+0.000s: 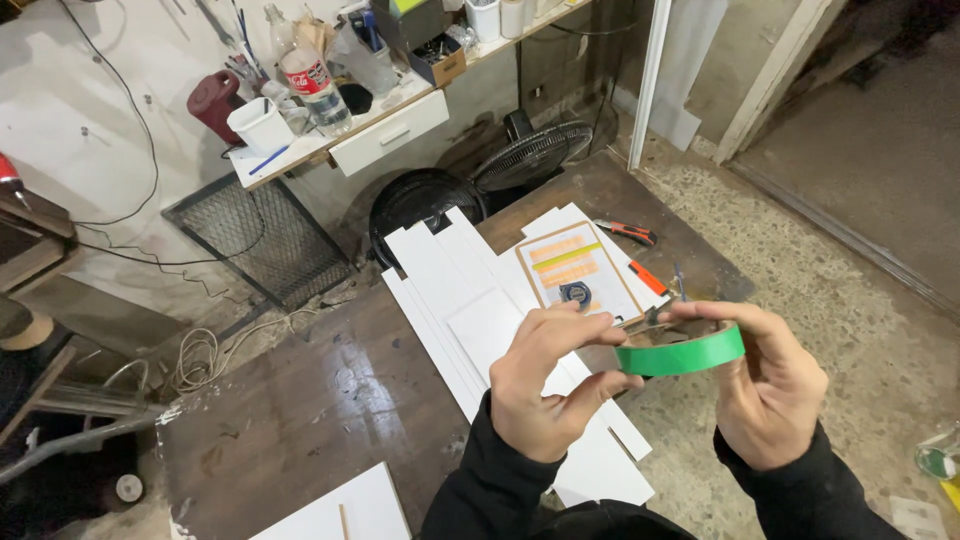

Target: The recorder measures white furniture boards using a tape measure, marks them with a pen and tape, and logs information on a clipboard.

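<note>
Two hands (545,385) on green tape roll (682,355)

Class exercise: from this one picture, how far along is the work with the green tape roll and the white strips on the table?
Done: white strips lie cut and stacked on the dark table, beside a brown board. In hand: the right hand holds the green tape roll; the left hand picks at its edge. Left: no green tape shows on any strip yet.

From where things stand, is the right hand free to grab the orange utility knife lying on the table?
Probably not right away: the right hand holds the green tape roll together with the left hand. The orange utility knife lies uncovered on the far side of the wooden table, with nothing over it.
</note>
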